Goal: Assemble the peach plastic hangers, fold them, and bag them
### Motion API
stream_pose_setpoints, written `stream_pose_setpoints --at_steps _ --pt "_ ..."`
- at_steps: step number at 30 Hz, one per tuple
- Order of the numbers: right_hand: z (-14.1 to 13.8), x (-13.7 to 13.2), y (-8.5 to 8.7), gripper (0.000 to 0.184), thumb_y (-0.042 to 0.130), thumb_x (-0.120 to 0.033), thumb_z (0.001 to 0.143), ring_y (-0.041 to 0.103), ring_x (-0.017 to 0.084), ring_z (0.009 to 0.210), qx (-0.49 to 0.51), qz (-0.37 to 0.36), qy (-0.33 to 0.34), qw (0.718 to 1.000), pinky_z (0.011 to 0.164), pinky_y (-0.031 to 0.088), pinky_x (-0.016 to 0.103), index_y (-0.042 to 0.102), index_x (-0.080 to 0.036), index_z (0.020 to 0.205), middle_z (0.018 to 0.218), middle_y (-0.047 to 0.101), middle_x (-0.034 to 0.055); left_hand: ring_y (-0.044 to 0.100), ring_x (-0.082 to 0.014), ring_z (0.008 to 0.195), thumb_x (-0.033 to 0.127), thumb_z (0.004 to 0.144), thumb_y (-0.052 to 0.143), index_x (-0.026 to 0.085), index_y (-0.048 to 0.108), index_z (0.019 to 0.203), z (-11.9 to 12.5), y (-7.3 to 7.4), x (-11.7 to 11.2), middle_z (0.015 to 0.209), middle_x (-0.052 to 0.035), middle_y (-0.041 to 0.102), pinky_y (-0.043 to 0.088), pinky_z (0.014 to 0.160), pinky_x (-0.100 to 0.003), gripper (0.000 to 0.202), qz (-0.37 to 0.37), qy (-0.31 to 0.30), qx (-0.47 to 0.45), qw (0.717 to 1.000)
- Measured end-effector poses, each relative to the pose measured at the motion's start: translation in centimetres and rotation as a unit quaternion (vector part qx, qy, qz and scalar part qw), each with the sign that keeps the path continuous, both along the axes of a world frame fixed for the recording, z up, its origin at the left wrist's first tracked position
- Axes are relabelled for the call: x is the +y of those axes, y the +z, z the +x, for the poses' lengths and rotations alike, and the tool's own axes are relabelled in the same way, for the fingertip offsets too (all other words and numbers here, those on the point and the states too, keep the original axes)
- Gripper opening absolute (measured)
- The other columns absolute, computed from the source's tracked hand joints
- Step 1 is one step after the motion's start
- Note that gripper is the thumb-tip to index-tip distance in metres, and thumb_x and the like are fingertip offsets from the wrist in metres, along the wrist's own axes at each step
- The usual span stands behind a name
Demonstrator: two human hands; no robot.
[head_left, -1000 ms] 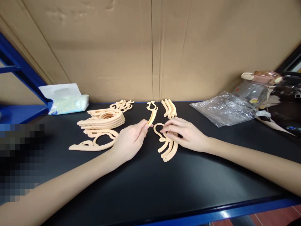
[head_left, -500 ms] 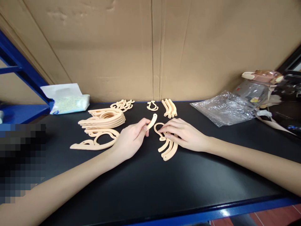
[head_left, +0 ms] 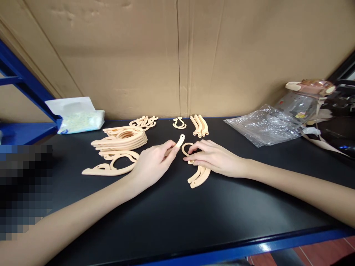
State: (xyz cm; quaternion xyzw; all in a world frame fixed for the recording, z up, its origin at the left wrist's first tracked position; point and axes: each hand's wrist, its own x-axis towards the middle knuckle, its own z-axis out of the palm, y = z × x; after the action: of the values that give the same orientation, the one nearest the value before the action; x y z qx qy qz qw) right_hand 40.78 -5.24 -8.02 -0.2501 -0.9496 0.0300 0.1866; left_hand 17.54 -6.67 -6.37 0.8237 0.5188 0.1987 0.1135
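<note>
Between the thumb and fingers of my left hand is a beige curved hanger arm, its holed end pointing up and away. My right hand is bent over a beige hanger hook, fingertips and thumb closing around its lower end; part of the hook is hidden. Below that hand, two curved hanger arms lie on the black table, their far ends covered by the fingers. To the left of my left hand is a folded hanger with a round loop, beside a stack of similar hangers.
Along the back lie a heap of beige hooks, a few separate hooks and several curved arms. A tissue pack stands back left. Clear plastic bag and a drink bottle are at right, before a cardboard wall.
My right fingers have drawn in over the hook's lower end. The leftmost of three curved arms below them no longer shows. My left hand has shifted its grip slightly up the held arm.
</note>
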Motion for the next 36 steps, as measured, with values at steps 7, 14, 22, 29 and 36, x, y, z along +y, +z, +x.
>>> stream_pose_setpoints --at_steps 7,14,22,29,36 --pt "-0.13 -0.32 0.11 0.026 0.045 -0.032 0.098 0.053 0.017 0.093 0.043 -0.053 -0.009 0.998 0.085 0.044 0.032 0.067 -0.022 0.107 0.099 0.059 0.0053 0.043 -0.0139 0.048 0.045 0.097 0.033 0.021 0.033 0.067 0.17 0.02 -0.27 0.052 0.005 0.042 0.021 0.051 -0.026 0.039 0.029 -0.022 0.051 0.998" --pt "-0.12 -0.75 0.32 0.014 0.045 -0.021 0.097 0.057 0.017 0.09 0.107 -0.03 -0.044 0.993 0.085 0.044 0.033 0.059 -0.018 0.1 0.092 0.065 0.0039 0.043 -0.0112 0.046 0.037 0.098 0.035 0.021 0.039 0.072 0.04 -0.26 -0.5 0.054 0.0061 0.044 0.022 0.049 -0.023 0.031 0.072 -0.081 0.046 0.993" --pt "0.07 -0.85 0.28 0.008 0.051 -0.022 0.095 0.057 0.014 0.082 0.196 -0.042 -0.061 0.978 0.072 0.046 0.025 0.058 -0.02 0.097 0.089 0.063 0.0024 0.048 -0.01 0.048 0.027 0.098 0.036 0.019 0.048 0.08 -0.06 -0.55 -0.74 0.059 0.0054 0.054 0.025 0.048 -0.022 0.023 0.13 -0.161 0.066 0.976" --pt "0.12 -0.86 0.36 0.01 0.049 -0.02 0.095 0.058 0.01 0.072 0.202 -0.087 -0.064 0.973 0.064 0.046 0.021 0.058 -0.02 0.099 0.088 0.065 0.0001 0.042 -0.0089 0.044 0.024 0.096 0.039 0.02 0.037 0.074 0.01 -0.61 -0.79 0.055 0.0074 0.047 0.025 0.047 -0.021 0.023 0.161 -0.181 0.076 0.967" --pt "0.06 -0.84 0.14 0.009 0.053 -0.018 0.091 0.062 0.011 0.076 0.213 -0.08 -0.04 0.973 0.069 0.049 0.022 0.06 -0.02 0.095 0.088 0.066 0.0001 0.046 -0.0096 0.048 0.024 0.097 0.039 0.021 0.04 0.077 -0.07 -0.74 -0.64 0.059 0.0068 0.05 0.028 0.049 -0.022 0.02 0.148 -0.203 0.083 0.964"
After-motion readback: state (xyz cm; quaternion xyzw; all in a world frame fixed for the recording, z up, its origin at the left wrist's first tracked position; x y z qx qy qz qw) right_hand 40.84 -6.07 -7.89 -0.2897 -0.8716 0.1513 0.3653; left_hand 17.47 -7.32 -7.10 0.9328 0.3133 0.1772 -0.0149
